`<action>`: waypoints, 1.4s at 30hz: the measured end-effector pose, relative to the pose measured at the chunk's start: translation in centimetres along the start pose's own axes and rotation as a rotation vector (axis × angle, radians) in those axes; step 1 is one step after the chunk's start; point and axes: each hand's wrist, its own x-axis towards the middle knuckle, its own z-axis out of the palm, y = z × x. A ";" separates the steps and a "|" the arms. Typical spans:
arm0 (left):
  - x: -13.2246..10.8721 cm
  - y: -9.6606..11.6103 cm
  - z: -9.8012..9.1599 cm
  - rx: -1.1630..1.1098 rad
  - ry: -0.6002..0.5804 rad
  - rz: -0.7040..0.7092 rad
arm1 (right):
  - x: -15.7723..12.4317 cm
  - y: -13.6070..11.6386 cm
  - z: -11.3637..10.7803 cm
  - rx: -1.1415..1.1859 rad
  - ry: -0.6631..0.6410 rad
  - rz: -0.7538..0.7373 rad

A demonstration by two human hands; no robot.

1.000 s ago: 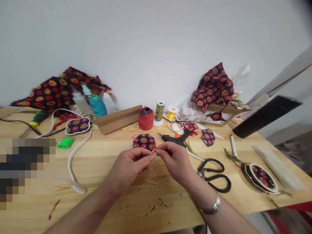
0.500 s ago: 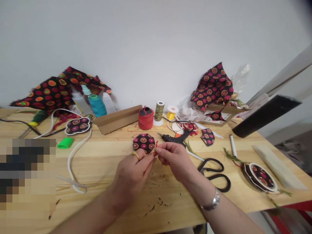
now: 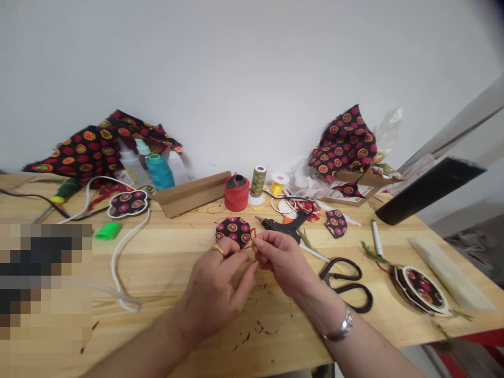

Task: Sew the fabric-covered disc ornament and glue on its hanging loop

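Note:
A thin red cord [image 3: 253, 231] forms a small loop above the fingertips of my right hand [image 3: 281, 257], pinched between thumb and forefinger. From there it runs left to the fingers of my left hand [image 3: 216, 278], which have hold of it near the forefinger. My left thumb stands away from that forefinger, and the exact grip is partly hidden. Just behind my left fingers lies a round patterned fabric piece [image 3: 232, 231], black with pink and orange circles; its near edge is covered by my hand. Black-handled scissors [image 3: 356, 303] rest beside my right wrist.
A black glue gun [image 3: 285, 227] lies behind my right hand. Red [image 3: 237, 197], olive [image 3: 258, 181] and yellow [image 3: 277, 184] spools stand farther back. Left are a green oval ring [image 3: 107, 231] and a white cable [image 3: 115, 262]; right, a fabric-faced round ornament [image 3: 425, 289].
My left thumb has moved away from the forefinger and my left hand has opened somewhat. The red cord above my right fingertips now shows as a wider loop.

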 end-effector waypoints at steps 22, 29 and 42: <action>0.8 -0.1 -0.2 -0.602 -0.173 -0.688 | -0.3 0.8 0.0 -0.622 0.048 -0.304; 1.3 0.1 -0.5 -0.605 -0.147 -0.679 | -0.2 0.9 -0.3 -0.618 0.058 -0.304; 0.9 -0.7 -0.3 -0.281 0.020 -0.477 | -0.2 0.5 -0.4 -0.613 0.063 -0.277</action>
